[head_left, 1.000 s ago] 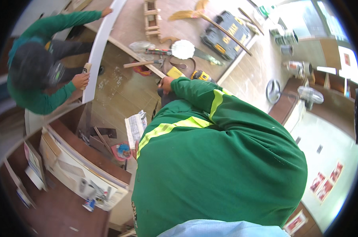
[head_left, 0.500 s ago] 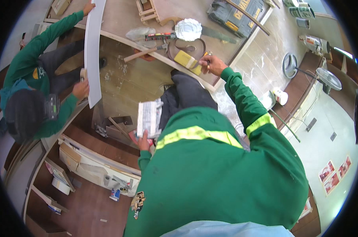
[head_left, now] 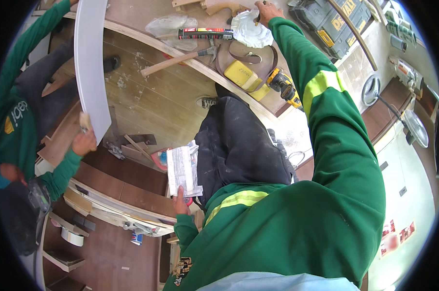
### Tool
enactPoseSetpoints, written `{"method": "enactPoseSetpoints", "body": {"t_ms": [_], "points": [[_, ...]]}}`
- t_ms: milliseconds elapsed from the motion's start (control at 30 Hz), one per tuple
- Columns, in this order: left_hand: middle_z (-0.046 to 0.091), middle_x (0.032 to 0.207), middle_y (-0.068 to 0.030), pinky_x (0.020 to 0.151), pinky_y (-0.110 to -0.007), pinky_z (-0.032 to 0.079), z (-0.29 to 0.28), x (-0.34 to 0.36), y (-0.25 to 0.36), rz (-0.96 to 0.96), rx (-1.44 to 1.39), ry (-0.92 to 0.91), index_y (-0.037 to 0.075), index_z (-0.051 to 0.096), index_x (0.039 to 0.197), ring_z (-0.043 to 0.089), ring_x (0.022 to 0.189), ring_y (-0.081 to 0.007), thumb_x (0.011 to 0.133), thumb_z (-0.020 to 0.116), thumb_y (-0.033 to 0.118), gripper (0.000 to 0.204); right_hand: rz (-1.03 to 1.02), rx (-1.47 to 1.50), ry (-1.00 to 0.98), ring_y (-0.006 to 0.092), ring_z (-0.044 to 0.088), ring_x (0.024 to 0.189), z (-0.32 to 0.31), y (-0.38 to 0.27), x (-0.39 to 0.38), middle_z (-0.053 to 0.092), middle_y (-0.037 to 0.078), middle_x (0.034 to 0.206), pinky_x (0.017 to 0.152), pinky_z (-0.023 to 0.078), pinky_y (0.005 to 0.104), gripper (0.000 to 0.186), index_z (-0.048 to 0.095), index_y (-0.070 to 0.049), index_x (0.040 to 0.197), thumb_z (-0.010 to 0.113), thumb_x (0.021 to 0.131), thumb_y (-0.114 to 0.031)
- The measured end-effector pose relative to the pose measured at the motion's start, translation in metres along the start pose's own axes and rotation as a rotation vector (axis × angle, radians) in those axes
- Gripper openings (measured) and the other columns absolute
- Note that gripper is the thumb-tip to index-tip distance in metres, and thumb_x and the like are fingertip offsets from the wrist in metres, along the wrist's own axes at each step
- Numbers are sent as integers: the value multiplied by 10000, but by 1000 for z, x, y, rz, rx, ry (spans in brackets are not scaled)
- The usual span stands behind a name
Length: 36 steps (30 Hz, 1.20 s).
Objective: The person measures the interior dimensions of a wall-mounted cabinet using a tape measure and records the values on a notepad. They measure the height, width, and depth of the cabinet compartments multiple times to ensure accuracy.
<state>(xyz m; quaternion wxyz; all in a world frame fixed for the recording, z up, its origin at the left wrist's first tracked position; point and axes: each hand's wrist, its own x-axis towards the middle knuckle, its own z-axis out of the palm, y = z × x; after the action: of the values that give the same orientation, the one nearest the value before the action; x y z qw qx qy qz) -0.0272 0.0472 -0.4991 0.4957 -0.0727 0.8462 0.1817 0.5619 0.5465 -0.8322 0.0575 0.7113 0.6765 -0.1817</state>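
Observation:
My left hand [head_left: 181, 202] grips the near edge of a folded, printed paper pad [head_left: 180, 169], held beside my left thigh. Part of something red shows by those fingers. My right arm reaches far forward over the work table, and its hand [head_left: 269, 12] is closed at the edge of a crumpled white sheet [head_left: 252, 30]. A small dark bit shows at its fingertips, too small to name. Near the sheet lie a black and red cartridge tube [head_left: 205, 33], a claw hammer [head_left: 180, 60], a brown strap [head_left: 273, 60], a yellow block [head_left: 239, 72] and a yellow cordless drill [head_left: 285, 87].
At left a co-worker in green holds a long white panel [head_left: 92, 68] upright. A dark tool case [head_left: 333, 26] and a long wooden strip [head_left: 357, 36] lie at the far right. Clear plastic [head_left: 171, 29] rests on the table [head_left: 127, 31]. A fan [head_left: 415, 131] stands right.
My right hand has moved forward from beside the yellow block to the white sheet, uncovering the drill. My left hand still holds the paper pad. The view has shifted.

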Motion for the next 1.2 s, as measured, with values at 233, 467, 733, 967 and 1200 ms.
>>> {"method": "enactPoseSetpoints", "body": {"t_ms": [233, 467, 733, 967, 1200], "points": [[721, 1239, -86, 911, -318, 552, 33, -23, 18, 32, 11, 10, 2, 646, 1378, 680, 1068, -159, 1016, 725, 243, 442, 27, 179, -134, 476, 675, 1056, -11, -7, 1, 711, 256, 1062, 883, 544, 546, 190, 693, -104, 1058, 663, 880, -162], [732, 1206, -96, 942, -328, 537, 40, -44, 39, 265, 36, -140, -66, 663, 1330, 676, 1060, -149, 1033, 699, 238, 426, 81, 472, 14, 498, 631, 1092, -64, -35, -71, 662, 290, 1149, 900, 508, 551, 326, 572, -35, 1156, 573, 831, -9], [772, 979, -156, 780, -386, 566, 25, -55, 46, 491, 244, -84, -24, 740, 1151, 731, 850, -225, 952, 744, 462, 526, 265, 954, 261, 205, 603, 886, -90, 7, -136, 690, 113, 971, 826, 531, 389, 354, 660, 50, 1038, 763, 937, -273], [739, 1003, -260, 866, -497, 551, 8, -85, 106, 629, 553, 62, -33, 750, 1026, 719, 961, -442, 898, 701, 627, 674, 212, 1018, -71, 150, 635, 745, -166, -79, -215, 759, 85, 899, 672, 541, 364, 464, 779, 88, 1016, 885, 832, -324], [745, 944, -242, 837, -495, 559, 8, -75, 137, 822, 468, 20, 6, 747, 1044, 725, 908, -427, 911, 714, 596, 606, -151, 568, -655, 214, 714, 957, -264, -215, -333, 785, 114, 1027, 906, 552, 391, 546, 766, 4, 1150, 903, 801, -393]]}}
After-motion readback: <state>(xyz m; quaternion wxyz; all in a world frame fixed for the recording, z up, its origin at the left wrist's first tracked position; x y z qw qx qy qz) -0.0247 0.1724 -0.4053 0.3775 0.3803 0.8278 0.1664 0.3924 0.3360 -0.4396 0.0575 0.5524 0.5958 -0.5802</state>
